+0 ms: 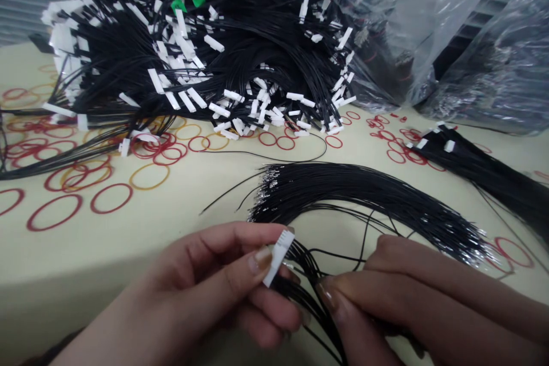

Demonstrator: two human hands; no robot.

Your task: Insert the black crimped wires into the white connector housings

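Near the bottom centre, my left hand (231,280) pinches a white connector (279,257) between thumb and forefinger. Several black wires (306,297) run from the connector down and to the right. My right hand (386,297) is closed on black wires just right of the connector, thumb against forefinger. A silvery wire tip shows beside the connector. Behind the hands lies a curved bundle of loose black wires (351,183) with metal tips at both ends.
A large heap of black cables with white connectors (257,28) fills the back. Clear plastic bags (484,80) stand back right. Another cable bundle (493,171) lies at the right. Red and yellow rubber bands (111,198) are scattered over the pale table (171,229).
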